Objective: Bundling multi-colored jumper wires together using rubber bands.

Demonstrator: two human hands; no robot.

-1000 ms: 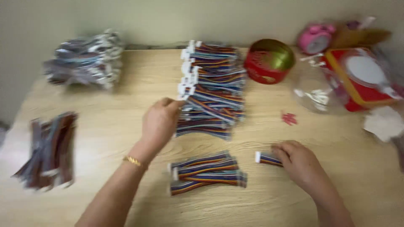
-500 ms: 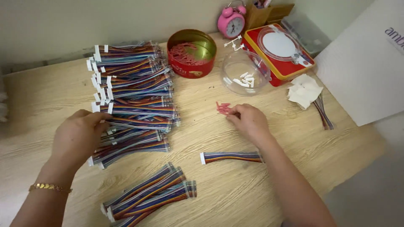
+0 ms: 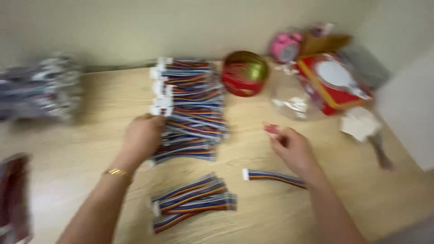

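Frame blurred. Left hand (image 3: 142,135) rests on the left edge of the big cable stack (image 3: 192,106), fingers curled over the white connector ends; whether it actually grips a cable, cannot tell. Right hand (image 3: 291,147) sits at 3 o'clock of that stack, fingers loosely bent, touching small red pieces (image 3: 271,129) on the desk (image 3: 81,113); firm hold unclear. Single ribbon cable (image 3: 271,176) lies just at 6 o'clock of the right hand, under the wrist. Small cable bundle (image 3: 192,201) at 6 o'clock of the stack. Red round tin (image 3: 244,72) at 1 o'clock of the stack.
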